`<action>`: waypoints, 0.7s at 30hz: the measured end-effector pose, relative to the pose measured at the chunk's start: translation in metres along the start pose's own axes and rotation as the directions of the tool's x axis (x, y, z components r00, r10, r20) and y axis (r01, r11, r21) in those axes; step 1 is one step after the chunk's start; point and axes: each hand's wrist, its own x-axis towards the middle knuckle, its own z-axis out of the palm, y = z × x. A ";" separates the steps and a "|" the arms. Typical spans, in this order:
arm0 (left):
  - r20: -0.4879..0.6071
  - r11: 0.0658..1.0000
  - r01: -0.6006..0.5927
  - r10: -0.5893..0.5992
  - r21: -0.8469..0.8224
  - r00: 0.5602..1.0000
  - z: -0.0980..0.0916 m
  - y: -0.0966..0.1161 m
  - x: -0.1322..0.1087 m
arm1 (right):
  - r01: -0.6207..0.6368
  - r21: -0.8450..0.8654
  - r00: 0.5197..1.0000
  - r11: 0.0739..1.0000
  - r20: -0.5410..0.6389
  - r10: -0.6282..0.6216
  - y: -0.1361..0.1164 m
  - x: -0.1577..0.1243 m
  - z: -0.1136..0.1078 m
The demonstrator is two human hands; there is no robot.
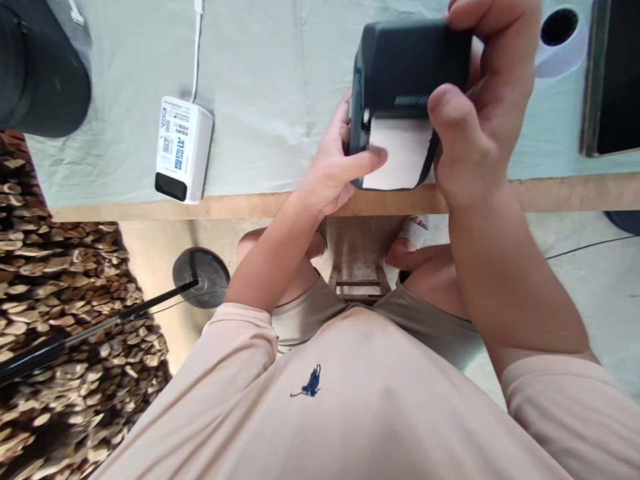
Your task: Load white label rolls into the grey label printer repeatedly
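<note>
Over the table's near edge I hold a black portable label printer (pixel 410 67), tilted toward me. A white strip of paper (pixel 403 150) lies across its lower face, with a dark, jagged right edge. My left hand (pixel 340 160) grips the printer's left side, its thumb resting on the paper. On the right side, my right hand (pixel 480 127) is closed around the upper corner and edge, with the thumb at the front. Some of its fingers are hidden behind the printer. A white paper roll (pixel 575 53) with a dark core stands beyond my right hand.
A white power bank (pixel 185 150) with a cable lies left on the cloth-covered table (pixel 260 100). A dark-screened tablet (pixel 617 80) is at the right, a black rounded object (pixel 45 73) at top left. Below are a round stand base (pixel 203 277) and stacked firewood (pixel 65 280).
</note>
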 end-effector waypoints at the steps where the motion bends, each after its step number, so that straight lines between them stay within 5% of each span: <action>1: -0.002 1.000 0.000 0.000 -0.017 1.000 0.000 0.000 0.000 | -0.012 0.008 1.000 1.000 0.010 0.012 0.003 -0.002 -0.001; 8: 0.056 0.969 -0.096 0.111 -0.228 0.992 0.007 0.003 -0.002 | -0.178 0.132 0.980 0.975 0.113 0.164 0.008 -0.004 0.003; 13: 0.019 0.982 -0.037 0.041 -0.183 0.999 0.005 0.003 -0.003 | -0.267 0.205 0.948 0.942 0.232 0.218 0.000 -0.005 0.008; 21: -0.001 0.985 -0.061 0.062 -0.163 0.998 0.009 0.007 -0.004 | -0.252 0.002 0.938 0.968 0.246 0.244 -0.002 -0.007 0.004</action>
